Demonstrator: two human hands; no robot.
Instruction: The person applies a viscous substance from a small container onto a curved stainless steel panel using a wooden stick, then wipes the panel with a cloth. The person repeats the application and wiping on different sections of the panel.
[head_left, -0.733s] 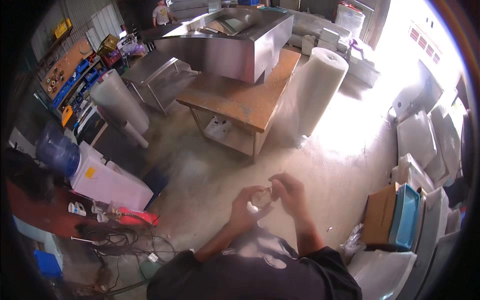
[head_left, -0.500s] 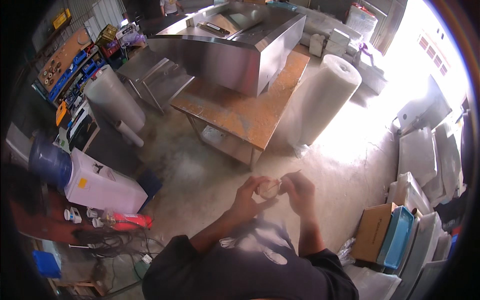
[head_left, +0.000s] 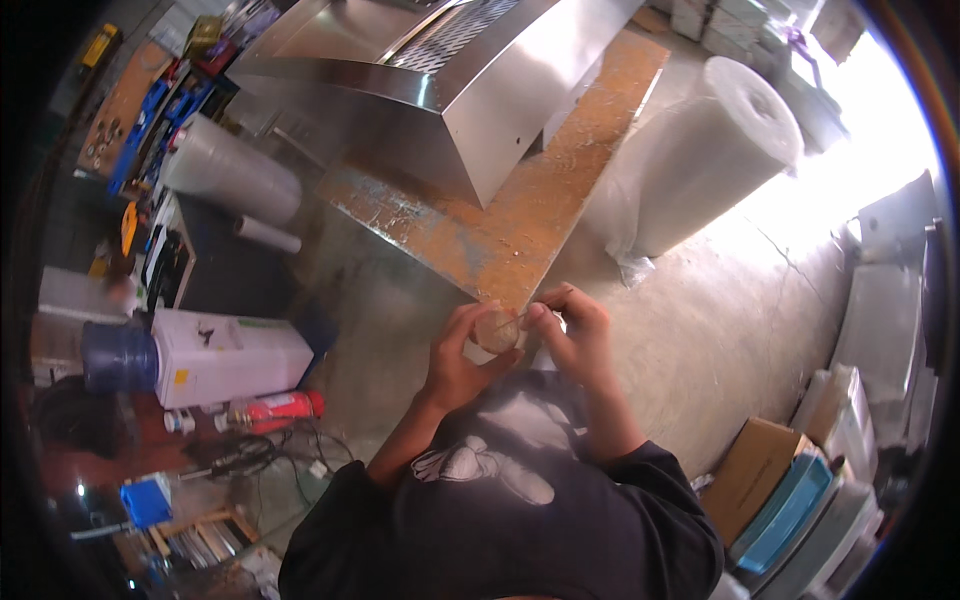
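In front of my chest, my left hand [head_left: 462,362] is curled around a small round pale cup [head_left: 497,334], thumb on the near side and fingers on the far side. Its translucent rim faces up; what is inside is too small to make out. Close beside it on the right, my right hand [head_left: 578,335] pinches a thin brownish stick [head_left: 510,321] between thumb and fingers. One end of the stick reaches over the cup. Both hands are held just off the near corner of an orange-brown worktable [head_left: 470,245].
A large stainless-steel hood-like unit [head_left: 400,130] rests on the worktable. To its right stands a big bubble-wrap roll [head_left: 690,170]. A water dispenser [head_left: 235,355] and a red fire extinguisher [head_left: 275,408] are at left. A cardboard box [head_left: 755,480] and blue tray [head_left: 785,515] lie at lower right.
The view has shifted, with the worktable and steel unit now nearer. Both hands sit slightly farther left and higher in the picture, still holding the cup and stick.
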